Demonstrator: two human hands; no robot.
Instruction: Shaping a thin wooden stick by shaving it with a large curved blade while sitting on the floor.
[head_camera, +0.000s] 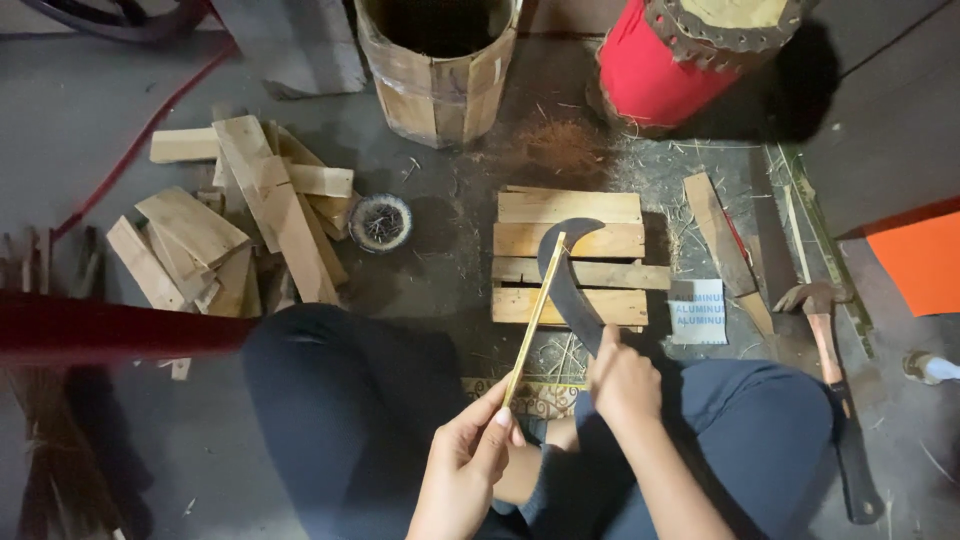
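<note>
Bamboo strip (533, 315), thin and pale, runs from the left hand (470, 455) up and away to the top of the curved knife blade (566, 285), where its far end lies against the blade's back edge. The left hand's grip is closed to a pinch: thumb and fingers clamp the strip's near end. The right hand (622, 378) is wrapped shut around the knife's handle, which the fist hides; the dark, sickle-shaped blade rises out of it, point upward. Both hands work above the lap of a seated person in dark trousers (350, 400).

Under the blade and strip lies a small slatted wooden board (590, 205) on the floor (80, 120), with loose shavings at its near edge. Just right of it lies a small white-and-blue packet (698, 312), then a long wooden wedge (722, 245). Further right a claw hammer (830, 370) lies with its head away and its black handle toward the person.

Left of the board sits a small round dish (380, 222), and beyond it a loose pile of wooden offcuts (240, 235). At the far edge stand an open wooden barrel (437, 75) and, to its right, a red drum (680, 60) with a studded leather rim. Reddish sawdust (562, 145) lies between the two.
</note>
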